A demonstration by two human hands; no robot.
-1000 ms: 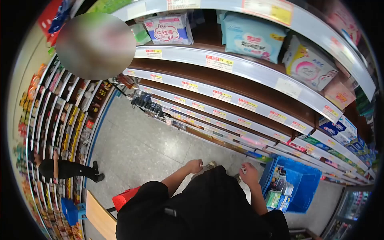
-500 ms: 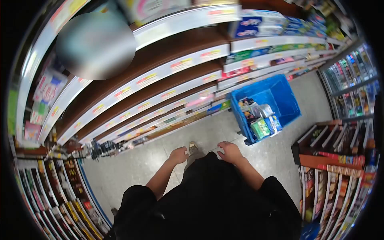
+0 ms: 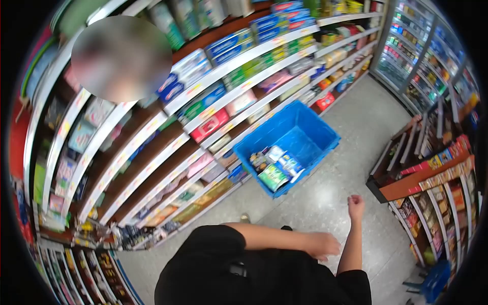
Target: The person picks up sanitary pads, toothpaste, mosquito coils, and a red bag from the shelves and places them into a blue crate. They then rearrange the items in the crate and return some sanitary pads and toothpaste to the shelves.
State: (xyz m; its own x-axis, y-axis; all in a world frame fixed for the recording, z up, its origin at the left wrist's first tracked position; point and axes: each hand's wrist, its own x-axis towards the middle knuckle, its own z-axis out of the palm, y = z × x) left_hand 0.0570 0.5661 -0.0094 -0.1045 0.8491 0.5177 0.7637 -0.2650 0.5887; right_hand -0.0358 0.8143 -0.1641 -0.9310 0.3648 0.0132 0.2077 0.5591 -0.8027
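1. Blue plastic crate (image 3: 315, 124): in the aisle, just beside the lower store shelves (image 3: 241, 67); can't tell if they touch. Support under it hidden. Placement probably keeps its contents near the shelf fronts, with walking room on the other side.
2. Crate contents: green packet (image 3: 273, 176), blue-and-white packet (image 3: 292, 165) and dark small items (image 3: 259, 161), bunched at the end nearer the person. Tilted and overlapping, so likely laid in loosely; labels unreadable.
3. Left hand (image 3: 324, 245): forearm bent across the black shirt (image 3: 203, 269), apart from the crate. Blurred; can't tell if fingers are spread or pressed together. Nothing seen in it.
4. Right hand (image 3: 356, 206): raised off the crate's near side, not touching. Fingers look loosely curled; can't tell if they press together. No held item visible. Bent elbow suggests a relaxed carry, not a grip.
5. Blue-and-white cartons (image 3: 229, 46): stacked flat on a shelf, presumably because their box shape stacks steadily.
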